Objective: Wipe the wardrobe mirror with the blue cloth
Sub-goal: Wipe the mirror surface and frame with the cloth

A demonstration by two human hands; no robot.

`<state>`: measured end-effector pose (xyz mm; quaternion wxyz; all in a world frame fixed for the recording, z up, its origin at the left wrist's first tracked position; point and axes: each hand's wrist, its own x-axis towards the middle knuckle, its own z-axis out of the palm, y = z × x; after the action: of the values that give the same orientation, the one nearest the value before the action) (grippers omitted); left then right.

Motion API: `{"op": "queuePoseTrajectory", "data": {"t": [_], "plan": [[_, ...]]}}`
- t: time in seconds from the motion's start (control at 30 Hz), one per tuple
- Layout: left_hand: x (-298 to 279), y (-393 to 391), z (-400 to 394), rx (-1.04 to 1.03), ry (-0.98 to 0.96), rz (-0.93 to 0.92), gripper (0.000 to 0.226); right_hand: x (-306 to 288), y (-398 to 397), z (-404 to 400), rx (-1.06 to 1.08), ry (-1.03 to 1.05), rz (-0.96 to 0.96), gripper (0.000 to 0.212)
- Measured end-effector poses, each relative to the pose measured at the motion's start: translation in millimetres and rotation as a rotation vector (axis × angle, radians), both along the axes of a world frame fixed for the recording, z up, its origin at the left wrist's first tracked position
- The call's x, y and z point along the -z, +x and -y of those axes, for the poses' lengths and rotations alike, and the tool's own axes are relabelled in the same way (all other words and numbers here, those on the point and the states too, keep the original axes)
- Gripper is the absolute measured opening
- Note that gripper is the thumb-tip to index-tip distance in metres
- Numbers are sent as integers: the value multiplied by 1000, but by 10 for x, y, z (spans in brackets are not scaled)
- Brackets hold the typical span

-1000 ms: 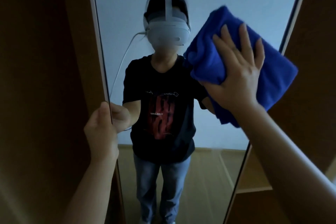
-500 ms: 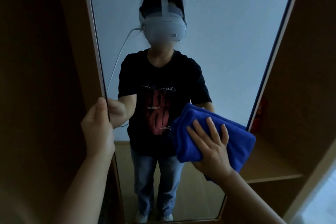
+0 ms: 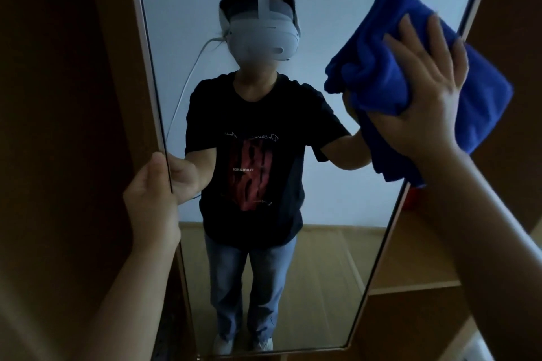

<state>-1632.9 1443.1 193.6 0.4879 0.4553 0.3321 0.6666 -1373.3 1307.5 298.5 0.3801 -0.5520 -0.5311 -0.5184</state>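
Note:
A tall wardrobe mirror (image 3: 337,23) fills the middle of the view and reflects a person in a black T-shirt and jeans. My right hand (image 3: 425,91) presses a bunched blue cloth (image 3: 378,76) flat against the glass near the mirror's upper right edge, with the fingers spread and straight. My left hand (image 3: 152,199) grips the mirror's left edge at mid height, thumb on the front of the frame.
Dark brown wardrobe panels (image 3: 67,97) stand left of the mirror. To the right are wooden shelves (image 3: 416,281) inside the wardrobe, with a small red object (image 3: 412,199) behind the mirror's right edge. The mirror's bottom edge sits near the floor.
My right hand has swept the blue cloth from the lower right of the mirror up to the upper right. My left hand keeps its hold on the left edge.

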Motion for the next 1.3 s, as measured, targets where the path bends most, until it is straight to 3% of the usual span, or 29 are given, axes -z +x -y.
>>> {"op": "queuePoseTrajectory", "data": {"t": [0.17, 0.3, 0.37, 0.5, 0.67, 0.83, 0.97, 1.03, 1.13, 1.3], "plan": [[59, -20, -27, -12, 9, -34, 24, 736, -131, -104, -31, 159, -241, 60], [71, -26, -37, -45, 29, -51, 25, 1691, -156, -39, 0, -3, -320, 69], [72, -23, -44, -45, 34, -39, 25, 2125, -187, 26, 19, -104, -382, 84], [64, -16, -33, -35, 32, -26, 25, 2604, -261, 118, 47, -208, -476, 91], [66, -35, -20, -30, 44, -34, 26, 2219, -267, 114, -69, -114, -640, 73], [69, -61, 34, -24, 13, -62, 32, 1054, -165, 33, -84, 64, -494, 62], [30, -65, 87, -16, 0, -63, 26, 96, -238, 20, -78, 185, -595, 68], [21, -65, 85, -18, 20, -53, 27, -164, -277, -40, -76, 238, -595, 61], [29, -64, 78, -11, 48, -58, 26, -111, -399, -173, -46, 310, -556, 57], [56, -83, 76, -28, 50, -91, 27, 648, -497, -274, -23, 264, -534, 66]]}}
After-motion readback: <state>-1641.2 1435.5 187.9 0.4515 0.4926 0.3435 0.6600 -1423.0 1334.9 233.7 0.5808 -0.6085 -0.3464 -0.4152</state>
